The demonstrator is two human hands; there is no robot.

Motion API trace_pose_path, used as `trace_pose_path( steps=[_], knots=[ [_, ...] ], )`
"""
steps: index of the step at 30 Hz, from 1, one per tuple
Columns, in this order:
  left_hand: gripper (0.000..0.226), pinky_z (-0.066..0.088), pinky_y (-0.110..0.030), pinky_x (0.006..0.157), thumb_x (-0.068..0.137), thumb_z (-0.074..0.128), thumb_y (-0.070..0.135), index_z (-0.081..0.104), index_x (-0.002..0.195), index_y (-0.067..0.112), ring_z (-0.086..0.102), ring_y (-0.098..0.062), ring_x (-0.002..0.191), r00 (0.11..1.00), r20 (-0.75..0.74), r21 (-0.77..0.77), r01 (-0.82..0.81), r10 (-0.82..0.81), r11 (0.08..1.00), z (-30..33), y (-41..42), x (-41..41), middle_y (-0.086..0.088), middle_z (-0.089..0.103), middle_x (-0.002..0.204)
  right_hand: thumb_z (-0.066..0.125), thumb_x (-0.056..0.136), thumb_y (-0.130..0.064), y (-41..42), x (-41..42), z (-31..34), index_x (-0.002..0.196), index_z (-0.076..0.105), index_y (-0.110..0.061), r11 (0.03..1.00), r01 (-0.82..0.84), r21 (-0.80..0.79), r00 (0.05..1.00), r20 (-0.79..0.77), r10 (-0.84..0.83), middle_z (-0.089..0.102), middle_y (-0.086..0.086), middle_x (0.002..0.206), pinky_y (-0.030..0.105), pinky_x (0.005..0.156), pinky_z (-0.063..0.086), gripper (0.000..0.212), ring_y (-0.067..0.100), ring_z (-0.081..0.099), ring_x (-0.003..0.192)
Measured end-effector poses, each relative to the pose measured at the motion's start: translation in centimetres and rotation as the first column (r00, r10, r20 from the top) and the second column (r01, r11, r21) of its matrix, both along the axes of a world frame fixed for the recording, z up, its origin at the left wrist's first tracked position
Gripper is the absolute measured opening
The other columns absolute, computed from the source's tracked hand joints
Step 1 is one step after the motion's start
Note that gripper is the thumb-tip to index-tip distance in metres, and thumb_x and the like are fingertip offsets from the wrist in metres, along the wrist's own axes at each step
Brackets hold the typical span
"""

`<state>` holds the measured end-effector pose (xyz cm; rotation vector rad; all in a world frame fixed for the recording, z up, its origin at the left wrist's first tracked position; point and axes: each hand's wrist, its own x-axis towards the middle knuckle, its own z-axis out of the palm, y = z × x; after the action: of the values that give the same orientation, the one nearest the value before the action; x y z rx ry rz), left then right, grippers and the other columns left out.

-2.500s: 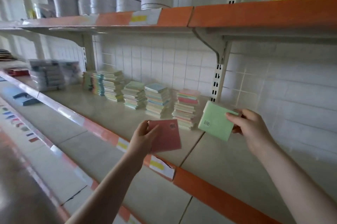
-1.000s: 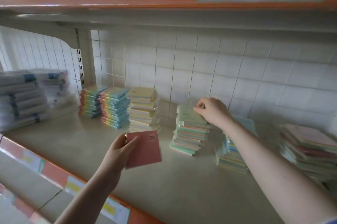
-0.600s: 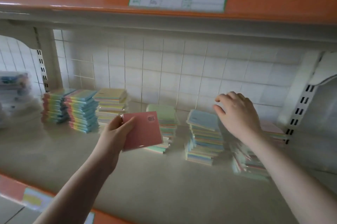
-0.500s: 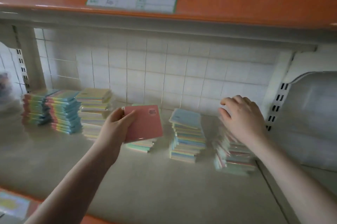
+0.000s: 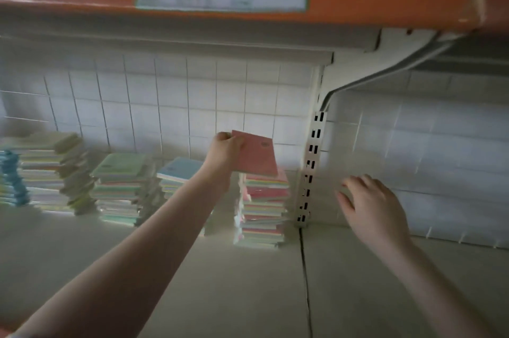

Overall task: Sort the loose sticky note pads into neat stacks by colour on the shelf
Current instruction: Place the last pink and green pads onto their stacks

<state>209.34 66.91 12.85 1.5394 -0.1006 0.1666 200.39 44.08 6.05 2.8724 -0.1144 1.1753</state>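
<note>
Slotted upright at the back of the shelf taken as landmark; a seam in the shelf surface runs forward from its foot; bare shelf lies right of it and in front of the stacks. Rightmost stack stands just left of the upright; blue-topped stack and green-topped stack further left. Left hand grips the pink pad by its left edge, tilted, just above the rightmost stack; right hand right of the upright, fingers relaxed, holding nothing.
</note>
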Motion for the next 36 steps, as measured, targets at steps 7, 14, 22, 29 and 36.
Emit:
trace_pose_path(
  steps=[7, 14, 22, 29, 36],
  knots=[
    [0.029, 0.039, -0.030, 0.066, 0.081, 0.049, 0.021, 0.061, 0.096, -0.002, 0.057, -0.029, 0.080, 0.992, -0.068, 0.266, -0.089, 0.110, 0.960, -2.0, -3.6, 3.0, -0.016, 0.060, 0.083, 0.059, 0.089, -0.022, -2.0, -0.6, -3.2, 0.099, 0.065, -0.011, 0.990, -0.001, 0.141, 0.993, -0.119, 0.018, 0.063, 0.005, 0.091, 0.030, 0.068, 0.041, 0.016, 0.023, 0.059, 0.083],
    [0.040, 0.045, -0.040, 0.088, 0.074, 0.052, 0.034, 0.065, 0.101, 0.007, 0.056, -0.036, 0.107, 0.958, -0.124, 0.532, -0.156, 0.258, 0.832, -3.7, -3.3, 4.1, -0.015, 0.064, 0.111, 0.062, 0.087, -0.019, -2.5, -0.6, -4.6, 0.097, 0.067, -0.012, 0.975, -0.015, 0.223, 0.991, -0.129, 0.045, 0.063, 0.005, 0.087, 0.027, 0.064, 0.035, 0.013, 0.024, 0.060, 0.079],
    [0.046, 0.037, -0.037, 0.099, 0.090, 0.049, 0.034, 0.047, 0.130, 0.013, 0.044, -0.029, 0.122, 0.973, 0.067, 0.566, -0.221, 0.223, 0.794, -2.8, -3.1, 1.5, -0.009, 0.048, 0.134, 0.063, 0.087, -0.022, -2.6, -0.9, -5.3, 0.098, 0.067, -0.014, 0.974, -0.011, 0.227, 0.987, -0.152, 0.046, 0.062, 0.005, 0.086, 0.026, 0.061, 0.035, 0.014, 0.024, 0.060, 0.079],
    [0.047, 0.027, -0.033, 0.104, 0.096, 0.045, 0.037, 0.044, 0.135, 0.011, 0.034, -0.025, 0.130, 0.878, 0.476, 0.678, -0.405, 0.054, 0.614, -4.9, -0.9, -4.8, -0.006, 0.044, 0.138, 0.073, 0.078, -0.016, -3.0, -2.7, -3.8, 0.088, 0.067, -0.005, 0.984, 0.068, 0.162, 0.986, -0.164, -0.041, 0.063, 0.015, 0.078, 0.035, 0.062, 0.047, 0.017, 0.035, 0.062, 0.072],
    [0.063, 0.045, -0.044, 0.092, 0.086, 0.032, 0.052, 0.055, 0.122, 0.005, 0.051, -0.035, 0.116, 0.845, 0.523, 0.780, -0.426, -0.106, 0.458, -8.0, 0.8, -9.2, -0.013, 0.057, 0.119, 0.063, 0.083, -0.022, -1.9, -7.3, -3.7, 0.099, 0.066, -0.008, 0.958, 0.265, 0.108, 0.941, -0.246, -0.232, 0.065, 0.014, 0.090, 0.038, 0.073, 0.047, 0.021, 0.035, 0.061, 0.087]
  ],
)
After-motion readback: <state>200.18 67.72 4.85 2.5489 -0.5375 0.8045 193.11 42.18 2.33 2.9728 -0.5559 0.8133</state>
